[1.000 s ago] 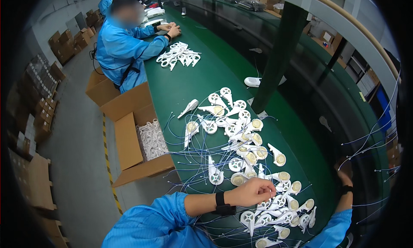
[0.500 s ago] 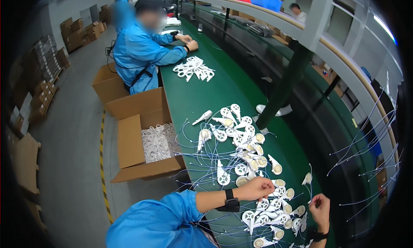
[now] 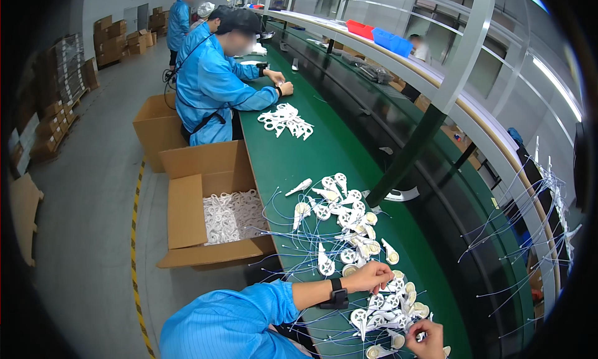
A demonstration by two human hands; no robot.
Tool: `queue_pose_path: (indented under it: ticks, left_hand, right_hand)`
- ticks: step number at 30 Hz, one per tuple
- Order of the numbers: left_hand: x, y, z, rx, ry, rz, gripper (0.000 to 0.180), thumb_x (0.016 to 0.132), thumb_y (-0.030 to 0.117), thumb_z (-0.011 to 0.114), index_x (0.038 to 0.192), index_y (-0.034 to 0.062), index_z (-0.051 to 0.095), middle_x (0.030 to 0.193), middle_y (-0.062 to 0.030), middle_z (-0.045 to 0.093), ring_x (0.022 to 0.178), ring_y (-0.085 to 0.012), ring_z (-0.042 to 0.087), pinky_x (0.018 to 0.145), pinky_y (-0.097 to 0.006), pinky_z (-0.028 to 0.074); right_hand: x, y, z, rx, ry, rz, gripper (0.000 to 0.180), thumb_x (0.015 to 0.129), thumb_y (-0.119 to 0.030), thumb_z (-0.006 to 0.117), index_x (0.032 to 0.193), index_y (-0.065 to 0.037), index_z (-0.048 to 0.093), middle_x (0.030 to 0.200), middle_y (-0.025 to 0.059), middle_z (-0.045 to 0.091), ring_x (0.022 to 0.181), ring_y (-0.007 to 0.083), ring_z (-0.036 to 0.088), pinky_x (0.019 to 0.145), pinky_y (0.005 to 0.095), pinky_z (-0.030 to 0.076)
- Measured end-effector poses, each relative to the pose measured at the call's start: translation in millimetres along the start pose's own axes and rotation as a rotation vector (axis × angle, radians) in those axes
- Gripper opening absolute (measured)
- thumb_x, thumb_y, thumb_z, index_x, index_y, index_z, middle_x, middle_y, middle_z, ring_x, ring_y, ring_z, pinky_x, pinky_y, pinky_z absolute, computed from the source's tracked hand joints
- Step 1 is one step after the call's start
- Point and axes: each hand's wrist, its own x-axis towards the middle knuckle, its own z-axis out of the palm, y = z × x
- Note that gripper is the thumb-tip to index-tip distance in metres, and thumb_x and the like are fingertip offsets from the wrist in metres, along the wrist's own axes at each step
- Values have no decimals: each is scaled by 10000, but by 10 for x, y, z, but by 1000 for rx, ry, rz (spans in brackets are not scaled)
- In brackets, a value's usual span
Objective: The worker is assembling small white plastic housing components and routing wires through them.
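Note:
Over the near pile of white plastic parts with round, wheel-like ends (image 3: 377, 320), my left hand (image 3: 370, 277) hovers with fingertips pinched together. Whatever it may hold is too small to make out. My right hand (image 3: 426, 339) is at the pile's right edge, its fingers curled in a pinch beside a part with a cream disc (image 3: 421, 310). Its grip is partly hidden, so I cannot make out what is in it. Thin blue-grey cords (image 3: 311, 237) trail left from the parts. More such parts (image 3: 352, 219) lie farther up the green table.
An open cardboard box (image 3: 180, 211) holding white plastic rings (image 3: 233, 216) stands left of the green table (image 3: 293, 156). A co-worker in blue (image 3: 208, 79) handles something beyond a white pile (image 3: 285, 120). A green post (image 3: 408, 156) rises at right; corded parts (image 3: 551, 191) hang from the rail.
My right hand has come down and left to the pile; the white piece on a cord that dangled beside it no longer hangs there. My left hand stays nearly in place. The view has tilted upward.

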Motion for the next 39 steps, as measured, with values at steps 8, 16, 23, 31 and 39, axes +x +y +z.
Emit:
queue_pose_path:
  ticks: [8,16,23,31,39]
  left_hand:
    - [-119,216,-52,30,-48,-4,199,951,209,564,977,19,615,714,-36,629,517,-87,589,443,-209,432]
    - [-38,557,-388,224,-169,18,167,923,137,568,1006,-1,612,741,-60,646,555,-86,585,534,-223,475]
    - [743,836,-544,583,-202,48,178,888,136,624,984,-14,622,721,-47,644,626,-88,613,554,-225,488]
    - [1771,764,-727,1513,154,145,366,799,300,683,1055,40,660,994,-171,666,945,-322,644,822,-402,504]
    - [2271,337,-806,1809,43,5,420,784,275,706,1122,58,581,1134,-156,616,1076,-333,599,884,-484,473]
  right_hand:
    - [-122,-320,469,79,-260,-37,32,741,-6,638,755,-13,610,684,106,598,575,184,587,546,283,473]
    - [-21,-87,454,-50,-307,-54,266,799,-302,724,928,-72,695,804,78,684,695,219,676,572,296,515]
    - [-208,129,352,-45,-37,20,201,804,-247,702,901,-71,697,773,86,687,692,255,670,586,341,511]
    - [-455,273,400,-41,83,40,146,806,-199,682,876,-72,694,747,85,677,647,252,657,548,350,498]
    - [-706,365,430,-56,150,127,123,802,-191,681,858,-82,677,742,67,667,642,242,652,549,350,495]
